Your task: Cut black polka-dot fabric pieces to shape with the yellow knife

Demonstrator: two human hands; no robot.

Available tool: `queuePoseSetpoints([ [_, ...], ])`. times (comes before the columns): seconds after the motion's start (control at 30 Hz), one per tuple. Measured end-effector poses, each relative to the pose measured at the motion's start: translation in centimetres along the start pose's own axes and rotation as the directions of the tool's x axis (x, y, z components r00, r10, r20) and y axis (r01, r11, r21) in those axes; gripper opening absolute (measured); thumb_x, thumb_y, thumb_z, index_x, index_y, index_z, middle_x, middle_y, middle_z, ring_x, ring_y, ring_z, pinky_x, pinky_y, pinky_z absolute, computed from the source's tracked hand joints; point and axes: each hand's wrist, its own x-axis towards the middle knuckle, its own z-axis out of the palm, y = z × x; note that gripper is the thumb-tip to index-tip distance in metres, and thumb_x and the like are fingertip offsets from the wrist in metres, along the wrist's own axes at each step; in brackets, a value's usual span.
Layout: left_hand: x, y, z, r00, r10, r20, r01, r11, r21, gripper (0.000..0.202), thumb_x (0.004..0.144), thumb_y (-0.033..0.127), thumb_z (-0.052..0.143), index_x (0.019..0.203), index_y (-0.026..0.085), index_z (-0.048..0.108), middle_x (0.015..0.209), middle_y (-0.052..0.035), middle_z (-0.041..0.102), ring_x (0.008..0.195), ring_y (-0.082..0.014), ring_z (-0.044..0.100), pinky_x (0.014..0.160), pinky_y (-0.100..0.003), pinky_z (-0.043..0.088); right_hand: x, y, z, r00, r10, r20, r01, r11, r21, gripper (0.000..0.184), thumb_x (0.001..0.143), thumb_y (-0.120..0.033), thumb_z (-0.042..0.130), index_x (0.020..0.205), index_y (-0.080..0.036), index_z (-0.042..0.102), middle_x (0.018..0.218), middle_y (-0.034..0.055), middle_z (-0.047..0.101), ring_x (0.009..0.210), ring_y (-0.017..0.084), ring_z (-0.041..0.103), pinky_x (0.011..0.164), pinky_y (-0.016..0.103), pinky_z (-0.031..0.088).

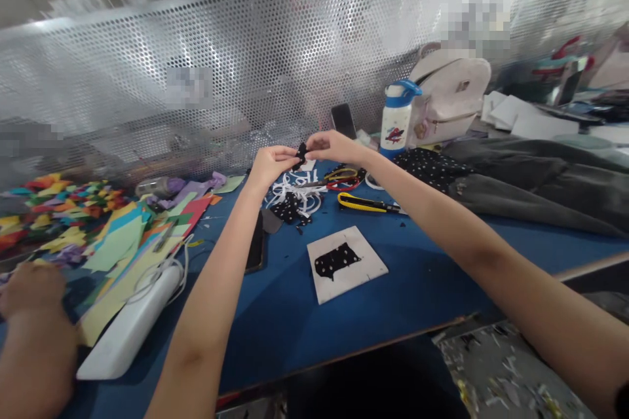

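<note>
Both my arms reach far out over the blue table [417, 288]. My left hand [271, 163] and my right hand [330, 145] meet above it, and together they pinch a small black dotted fabric piece [301, 152] between the fingertips. Below them lie white strips [299, 188] and more black dotted scraps [289, 209]. Nearer to me a white square card [366, 265] carries a black dotted fabric shape [336, 260].
Scissors with red and yellow handles [341, 178] and a yellow utility knife [366, 204] lie just past my hands. Coloured paper [118, 236] and a white device [130, 327] sit at left, where another person's hand [30, 288] rests. A bottle [397, 119], bag [449, 101] and grey cloth [540, 183] stand at right.
</note>
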Motion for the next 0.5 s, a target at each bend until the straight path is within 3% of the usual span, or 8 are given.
queuePoseSetpoints([
  [0.13, -0.4, 2.0, 0.6, 0.999, 0.042, -0.003, -0.042, 0.997, -0.057, 0.026, 0.093, 0.034, 0.061, 0.106, 0.012, 0.061, 0.093, -0.004, 0.067, 0.078, -0.0148, 0.066, 0.075, -0.034, 0.056, -0.1, -1.6, -1.4, 0.989, -0.03, -0.147, 0.042, 0.996, 0.074, 0.024, 0.092, -0.033, 0.055, 0.097, -0.01, 0.058, 0.096, 0.0089, 0.069, 0.087, 0.015, 0.063, 0.081, 0.027, 0.051],
  [0.2, -1.2, 3.3, 1.2, 0.996, 0.084, 0.013, -0.082, 0.993, -0.089, 0.028, 0.086, 0.033, 0.068, 0.106, 0.015, 0.061, 0.086, -0.0034, 0.071, 0.076, -0.0173, 0.069, 0.079, -0.035, 0.056, -0.8, -2.5, -2.7, 0.982, -0.052, -0.182, 0.072, 0.992, 0.101, 0.018, 0.09, -0.029, 0.058, 0.091, -0.012, 0.059, 0.087, 0.0054, 0.068, 0.082, 0.013, 0.062, 0.078, 0.026, 0.051],
  [0.27, -2.6, 4.4, 2.0, 0.991, 0.12, 0.052, -0.115, 0.989, -0.098, 0.028, 0.083, 0.034, 0.07, 0.104, 0.018, 0.062, 0.084, -0.0042, 0.073, 0.076, -0.02, 0.071, 0.082, -0.035, 0.055, -2.0, -3.5, -4.2, 0.974, -0.163, -0.155, 0.19, 0.965, 0.18, 0.016, 0.086, -0.027, 0.064, 0.086, -0.011, 0.06, 0.079, 0.0032, 0.066, 0.075, 0.012, 0.062, 0.073, 0.024, 0.05],
  [0.37, -5.5, 4.9, 3.3, 0.978, 0.123, 0.17, -0.116, 0.992, -0.051, 0.022, 0.079, 0.036, 0.073, 0.091, 0.019, 0.066, 0.081, -0.0063, 0.075, 0.075, -0.0237, 0.072, 0.078, -0.036, 0.056, -4.9, -5.1, -6.1, 0.975, -0.224, -0.011, 0.222, 0.956, 0.192, 0.015, 0.083, -0.025, 0.068, 0.083, -0.011, 0.063, 0.073, 0.0006, 0.065, 0.07, 0.01, 0.061, 0.068, 0.023, 0.049],
  [0.43, -7.3, 4.6, 4.0, 0.963, 0.12, 0.241, -0.121, 0.993, -0.009, 0.018, 0.08, 0.035, 0.07, 0.089, 0.02, 0.069, 0.082, -0.0056, 0.075, 0.076, -0.0237, 0.072, 0.075, -0.035, 0.056, -7.2, -6.1, -6.9, 0.972, -0.201, 0.124, 0.18, 0.971, 0.16, 0.017, 0.083, -0.028, 0.069, 0.083, -0.011, 0.065, 0.073, -0.0008, 0.066, 0.069, 0.009, 0.061, 0.067, 0.023, 0.048],
  [0.5, -8.9, 3.8, 4.5, 0.957, 0.13, 0.261, -0.143, 0.989, 0.032, 0.013, 0.081, 0.035, 0.068, 0.087, 0.023, 0.07, 0.084, -0.0039, 0.074, 0.078, -0.0222, 0.071, 0.075, -0.033, 0.054, -9.4, -6.9, -7.1, 0.936, -0.131, 0.328, 0.087, 0.985, 0.147, 0.018, 0.083, -0.032, 0.069, 0.087, -0.014, 0.068, 0.079, -0.0012, 0.068, 0.073, 0.01, 0.063, 0.069, 0.023, 0.049],
])
